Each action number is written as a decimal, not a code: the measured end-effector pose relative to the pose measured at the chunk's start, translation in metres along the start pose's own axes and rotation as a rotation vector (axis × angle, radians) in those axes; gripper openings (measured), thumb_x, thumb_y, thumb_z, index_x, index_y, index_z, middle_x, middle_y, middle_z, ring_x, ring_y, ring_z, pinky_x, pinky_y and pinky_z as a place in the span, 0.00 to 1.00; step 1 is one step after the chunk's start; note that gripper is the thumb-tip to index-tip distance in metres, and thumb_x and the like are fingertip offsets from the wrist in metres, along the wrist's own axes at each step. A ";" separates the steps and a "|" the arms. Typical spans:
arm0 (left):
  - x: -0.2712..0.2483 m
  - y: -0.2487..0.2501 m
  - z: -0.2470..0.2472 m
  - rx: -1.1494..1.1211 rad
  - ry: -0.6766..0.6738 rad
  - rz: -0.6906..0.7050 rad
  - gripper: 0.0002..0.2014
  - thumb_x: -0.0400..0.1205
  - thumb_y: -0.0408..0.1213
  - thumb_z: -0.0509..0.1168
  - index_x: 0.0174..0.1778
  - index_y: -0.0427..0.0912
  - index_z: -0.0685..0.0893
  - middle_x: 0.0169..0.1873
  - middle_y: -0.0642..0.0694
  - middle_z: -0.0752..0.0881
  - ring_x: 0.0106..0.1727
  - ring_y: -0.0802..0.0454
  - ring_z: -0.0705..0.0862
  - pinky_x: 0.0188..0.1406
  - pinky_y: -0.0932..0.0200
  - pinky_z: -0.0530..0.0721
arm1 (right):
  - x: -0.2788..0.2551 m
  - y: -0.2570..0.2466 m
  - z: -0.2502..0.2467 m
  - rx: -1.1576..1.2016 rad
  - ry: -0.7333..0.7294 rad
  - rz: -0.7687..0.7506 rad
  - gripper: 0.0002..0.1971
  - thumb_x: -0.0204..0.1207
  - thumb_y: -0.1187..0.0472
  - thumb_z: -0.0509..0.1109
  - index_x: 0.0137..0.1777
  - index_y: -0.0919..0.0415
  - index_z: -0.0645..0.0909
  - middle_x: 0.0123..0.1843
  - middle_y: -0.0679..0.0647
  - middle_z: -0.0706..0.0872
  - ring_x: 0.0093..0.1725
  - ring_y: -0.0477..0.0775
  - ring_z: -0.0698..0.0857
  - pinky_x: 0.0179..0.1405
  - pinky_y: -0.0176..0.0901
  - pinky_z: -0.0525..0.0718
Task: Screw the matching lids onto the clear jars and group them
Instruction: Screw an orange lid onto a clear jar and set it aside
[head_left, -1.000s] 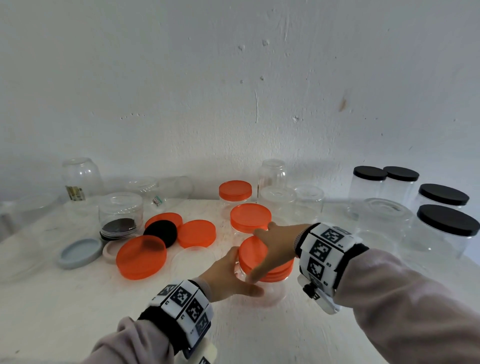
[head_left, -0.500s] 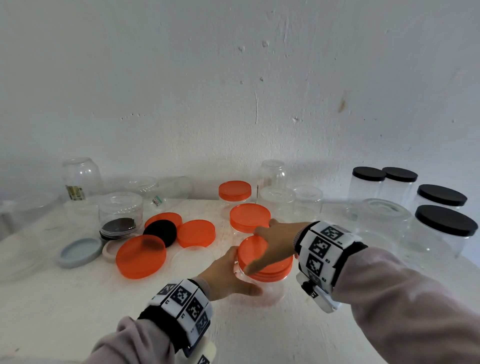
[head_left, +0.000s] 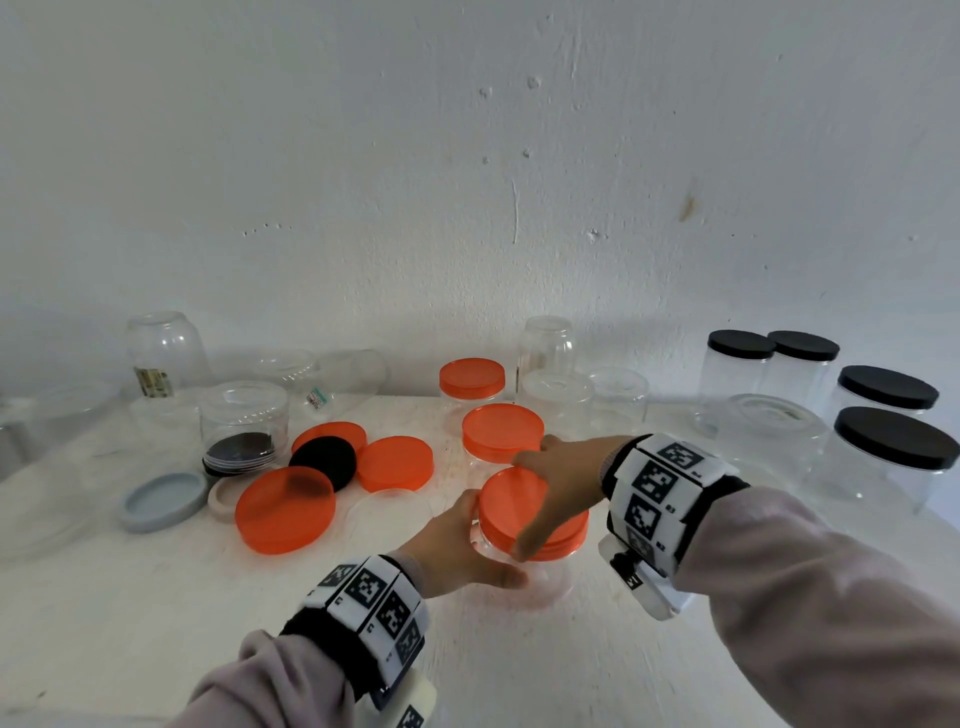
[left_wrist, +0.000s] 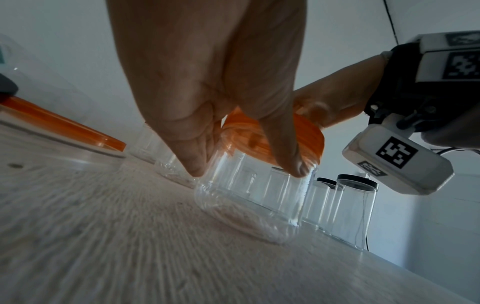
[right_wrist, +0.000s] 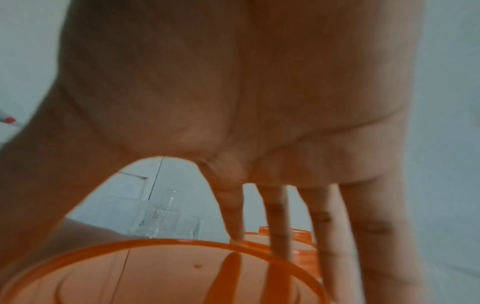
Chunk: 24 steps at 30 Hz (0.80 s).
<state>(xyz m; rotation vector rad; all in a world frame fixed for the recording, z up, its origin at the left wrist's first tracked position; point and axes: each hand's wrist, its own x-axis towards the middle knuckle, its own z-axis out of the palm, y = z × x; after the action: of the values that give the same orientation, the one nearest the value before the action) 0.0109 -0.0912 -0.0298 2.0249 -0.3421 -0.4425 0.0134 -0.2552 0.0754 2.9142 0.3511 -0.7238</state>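
Little has moved: our left hand (head_left: 457, 551) still grips the jar (head_left: 540, 574), right hand (head_left: 558, 480) clasping its orange lid (head_left: 511, 501) mid-screw; next, tighten fully.

We recorded a white table (head_left: 130, 623) set against a white wall (head_left: 363, 182). The wall bore a brown mark (head_left: 689, 206) at 1 o'clock and a thin vertical crack (head_left: 515, 213) near 12. On the table at 9 o'clock lay a grey-blue dish (head_left: 162, 501), a beige ring (head_left: 224, 500) touching it, a stack of thin dark discs (head_left: 240, 453) and a black fuzzy disc (head_left: 323, 461).
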 end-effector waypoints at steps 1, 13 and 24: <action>0.000 0.000 0.000 0.004 0.001 -0.001 0.50 0.64 0.41 0.83 0.77 0.50 0.60 0.70 0.52 0.77 0.71 0.50 0.75 0.74 0.45 0.73 | 0.000 0.000 -0.001 0.001 -0.008 -0.028 0.58 0.56 0.26 0.74 0.82 0.38 0.47 0.82 0.47 0.56 0.77 0.59 0.67 0.68 0.61 0.73; 0.000 0.000 0.000 0.007 -0.006 -0.007 0.50 0.64 0.42 0.83 0.77 0.51 0.60 0.70 0.52 0.77 0.72 0.50 0.75 0.74 0.44 0.73 | 0.004 0.002 0.002 0.009 0.019 0.016 0.59 0.52 0.18 0.67 0.82 0.43 0.54 0.80 0.50 0.59 0.73 0.58 0.71 0.65 0.60 0.75; 0.002 0.000 0.000 0.029 0.002 -0.002 0.49 0.64 0.42 0.83 0.77 0.50 0.61 0.68 0.53 0.79 0.70 0.50 0.77 0.73 0.46 0.74 | 0.007 -0.002 0.006 0.032 0.049 -0.001 0.57 0.56 0.19 0.65 0.82 0.48 0.55 0.80 0.51 0.60 0.70 0.58 0.75 0.58 0.54 0.78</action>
<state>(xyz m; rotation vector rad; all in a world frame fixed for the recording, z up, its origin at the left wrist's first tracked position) 0.0122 -0.0919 -0.0304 2.0540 -0.3466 -0.4389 0.0159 -0.2533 0.0669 2.9665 0.3494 -0.6646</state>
